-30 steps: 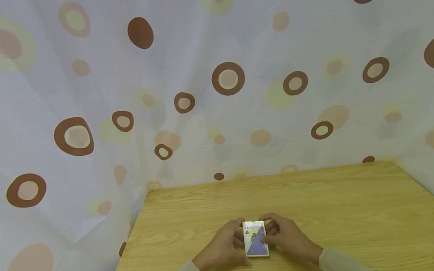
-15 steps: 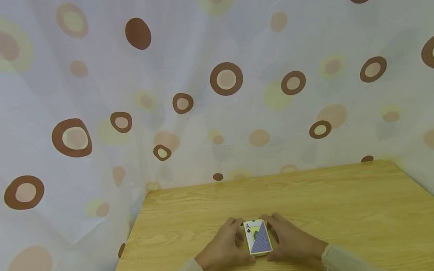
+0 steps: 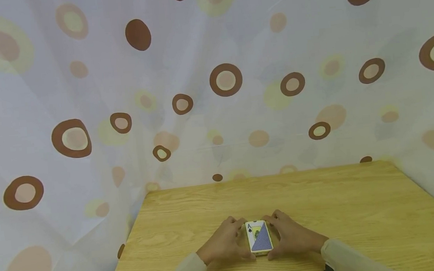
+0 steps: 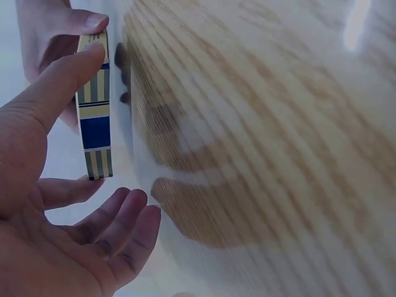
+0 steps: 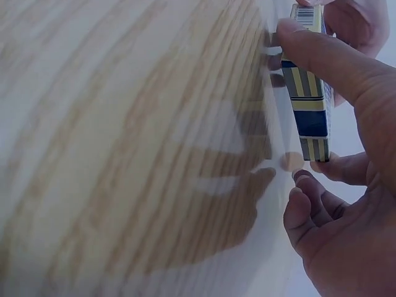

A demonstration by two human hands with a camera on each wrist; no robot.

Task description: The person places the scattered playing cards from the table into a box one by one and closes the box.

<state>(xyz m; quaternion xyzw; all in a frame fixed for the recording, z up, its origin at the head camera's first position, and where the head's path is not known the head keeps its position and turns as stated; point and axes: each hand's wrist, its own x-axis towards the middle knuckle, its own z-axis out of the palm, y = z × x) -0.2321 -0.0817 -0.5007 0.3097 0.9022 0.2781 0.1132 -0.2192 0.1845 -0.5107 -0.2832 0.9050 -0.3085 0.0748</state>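
Observation:
A playing-card box (image 3: 260,236), with an ace of spades and a blue patterned triangle on its face, lies face up between the two hands. My left hand (image 3: 226,240) pinches its left side, thumb on the near end and index finger at the far end. My right hand (image 3: 291,237) pinches the right side in the same way. In the left wrist view the striped edge of the card box (image 4: 95,124) shows, a little above the table. A barcode end of the card box (image 5: 307,17) shows in the right wrist view. The other fingers touch nothing.
The wooden table (image 3: 192,205) reaches back to a white curtain (image 3: 201,124) printed with brown and peach circles, which also hangs at the left and right. Reflections of the hands show on the glossy tabletop.
The right hand's fingers have moved off the box's face to its ends and right side. Both thumbs are now at its near end, and the box has turned slightly and shifted right.

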